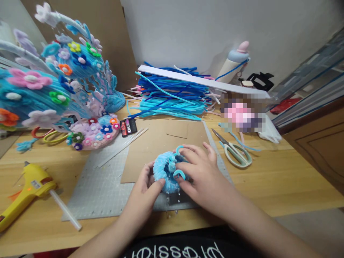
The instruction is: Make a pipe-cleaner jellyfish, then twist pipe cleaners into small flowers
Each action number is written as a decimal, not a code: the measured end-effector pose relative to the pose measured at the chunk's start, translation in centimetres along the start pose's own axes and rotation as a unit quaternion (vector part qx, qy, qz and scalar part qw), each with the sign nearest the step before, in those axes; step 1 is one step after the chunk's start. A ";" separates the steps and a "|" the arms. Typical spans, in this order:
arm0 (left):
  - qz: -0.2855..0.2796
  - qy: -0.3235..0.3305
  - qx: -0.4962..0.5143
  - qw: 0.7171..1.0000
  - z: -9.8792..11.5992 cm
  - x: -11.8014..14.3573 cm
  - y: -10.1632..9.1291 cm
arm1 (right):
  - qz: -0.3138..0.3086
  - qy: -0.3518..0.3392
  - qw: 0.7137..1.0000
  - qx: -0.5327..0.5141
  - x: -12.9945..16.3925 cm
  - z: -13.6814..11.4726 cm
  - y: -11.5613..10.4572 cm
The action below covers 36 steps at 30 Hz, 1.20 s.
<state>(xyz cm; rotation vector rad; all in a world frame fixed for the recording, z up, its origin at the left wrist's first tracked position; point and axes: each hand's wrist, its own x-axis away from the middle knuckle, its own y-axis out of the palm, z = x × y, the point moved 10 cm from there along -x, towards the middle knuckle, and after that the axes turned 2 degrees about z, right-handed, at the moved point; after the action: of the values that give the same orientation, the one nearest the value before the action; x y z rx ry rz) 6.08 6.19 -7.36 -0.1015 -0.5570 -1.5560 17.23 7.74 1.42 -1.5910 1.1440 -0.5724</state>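
A round, fluffy light blue pipe-cleaner piece [162, 165] is held above the cardboard and the cutting mat. My left hand [148, 184] grips its left side, with the thumb on the near rim. My right hand [200, 172] is at its right side, fingers bent over the middle, where short curled pipe-cleaner ends [179, 174] stick out. What the right fingertips pinch is partly hidden. Clear beads on strands [168, 199] dangle from the near side of the piece.
A yellow glue gun [36, 182] lies at left, scissors [236, 152] at right. Behind are a pile of blue pipe cleaners [172, 95] and a sheet of cardboard [150, 139] on a grey cutting mat [88, 190]. Flower-covered pipe-cleaner decorations [77, 61] stand at back left.
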 end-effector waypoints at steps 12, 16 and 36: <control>-0.012 0.002 -0.006 1.000 0.0 0.0 0.1 | 0.001 0.003 1.000 0.001 0.0 0.0 0.1; -0.009 -0.001 0.000 1.000 0.0 0.0 0.1 | -0.010 0.000 1.000 -0.006 0.2 0.1 -0.1; -0.072 0.068 -0.090 0.991 0.5 0.4 0.5 | 0.156 0.075 0.919 -0.354 2.8 4.8 -1.5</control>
<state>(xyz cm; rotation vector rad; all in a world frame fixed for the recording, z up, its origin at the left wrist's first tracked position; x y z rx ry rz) 6.37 6.08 -6.61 -0.0927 -0.3214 -1.7386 22.96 7.49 0.71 -1.9183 1.8181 -0.0505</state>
